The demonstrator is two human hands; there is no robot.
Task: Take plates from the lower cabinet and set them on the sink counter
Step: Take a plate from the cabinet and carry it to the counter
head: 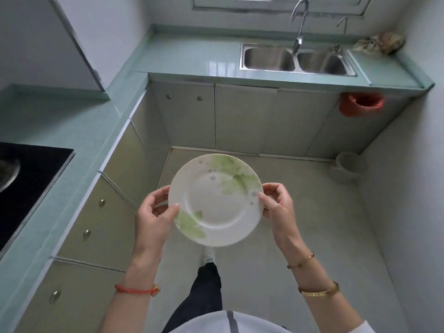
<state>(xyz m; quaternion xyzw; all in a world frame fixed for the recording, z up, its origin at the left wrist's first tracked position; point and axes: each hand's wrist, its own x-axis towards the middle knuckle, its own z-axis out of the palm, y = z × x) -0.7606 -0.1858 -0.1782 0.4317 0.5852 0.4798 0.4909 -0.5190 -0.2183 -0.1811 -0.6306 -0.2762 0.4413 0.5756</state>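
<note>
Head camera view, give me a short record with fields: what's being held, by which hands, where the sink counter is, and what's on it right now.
held item: plate, white with green leaf print, face up
left hand: grips the plate's left rim
right hand: grips the plate's right rim
plate position: in the air above the floor, not yet on any surface
sink counter: ahead, across the floor, pale green
sink: double steel basin set in that counter
plates on the counter: none visible
lower cabinet doors: all appear shut

One plate (215, 200), two hands (153, 216)
</note>
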